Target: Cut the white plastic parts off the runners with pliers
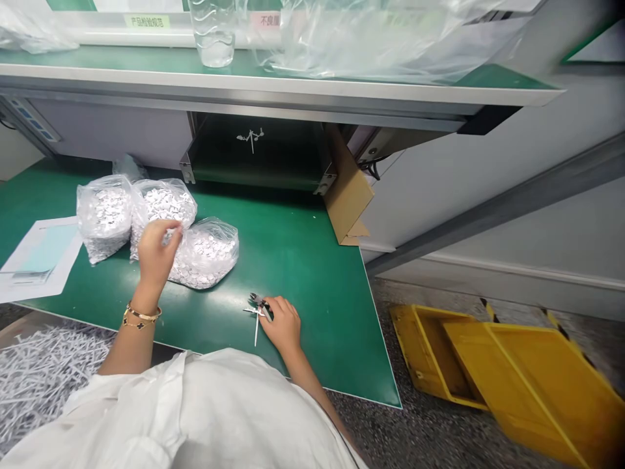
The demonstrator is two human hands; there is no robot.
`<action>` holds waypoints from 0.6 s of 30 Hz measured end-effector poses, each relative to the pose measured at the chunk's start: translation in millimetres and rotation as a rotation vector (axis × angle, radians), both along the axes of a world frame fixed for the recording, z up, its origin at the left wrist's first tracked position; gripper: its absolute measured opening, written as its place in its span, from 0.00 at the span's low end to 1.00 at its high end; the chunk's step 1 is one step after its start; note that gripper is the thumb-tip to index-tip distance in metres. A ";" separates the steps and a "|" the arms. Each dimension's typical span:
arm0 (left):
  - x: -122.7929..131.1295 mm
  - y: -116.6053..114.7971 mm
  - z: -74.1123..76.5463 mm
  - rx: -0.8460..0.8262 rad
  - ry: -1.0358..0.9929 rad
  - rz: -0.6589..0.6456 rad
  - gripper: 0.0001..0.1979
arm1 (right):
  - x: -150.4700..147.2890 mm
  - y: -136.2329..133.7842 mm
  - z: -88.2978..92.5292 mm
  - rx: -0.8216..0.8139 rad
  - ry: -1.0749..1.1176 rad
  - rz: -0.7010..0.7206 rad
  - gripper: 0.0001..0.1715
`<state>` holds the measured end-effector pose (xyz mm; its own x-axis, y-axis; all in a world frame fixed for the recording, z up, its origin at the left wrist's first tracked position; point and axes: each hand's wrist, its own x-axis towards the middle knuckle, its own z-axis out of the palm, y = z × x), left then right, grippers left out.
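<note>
**Worktop** (317,280): green, under all the fingers, seemingly a flat spot for working parts
**Scrap heap** (43,371): white plastic runners, down-left of the fingers, probably kept off the worktop
**Bags** (163,202): three, clear, full of small white parts, just past the left fingers, handy for reaching
**Left hand** (155,254): fingers pressed together just over the bags, nothing visibly pinched
**Right hand** (284,326): fingers curled at the cutters, grip hard to tell
**Side cutters** (258,301): right under the right fingers
**White sprue** (255,320): flat on the worktop, just beside the right fingers
</note>
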<state>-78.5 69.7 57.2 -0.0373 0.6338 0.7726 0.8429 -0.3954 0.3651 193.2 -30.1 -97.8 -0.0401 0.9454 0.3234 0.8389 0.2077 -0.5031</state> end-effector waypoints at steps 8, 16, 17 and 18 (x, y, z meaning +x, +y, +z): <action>-8.8 7.0 -0.8 -0.005 0.132 -0.007 0.07 | 0.8 -0.2 0.2 0.000 -0.029 0.013 0.09; -49.3 48.7 13.1 -0.013 0.089 0.132 0.11 | 2.0 -0.3 0.9 0.004 -0.046 0.032 0.10; -52.2 50.4 9.3 -0.042 0.106 0.142 0.12 | 2.2 -0.3 0.9 0.002 -0.041 0.033 0.10; -53.8 50.3 5.2 -0.065 0.114 0.147 0.12 | 2.2 -0.3 0.9 0.001 -0.036 0.035 0.09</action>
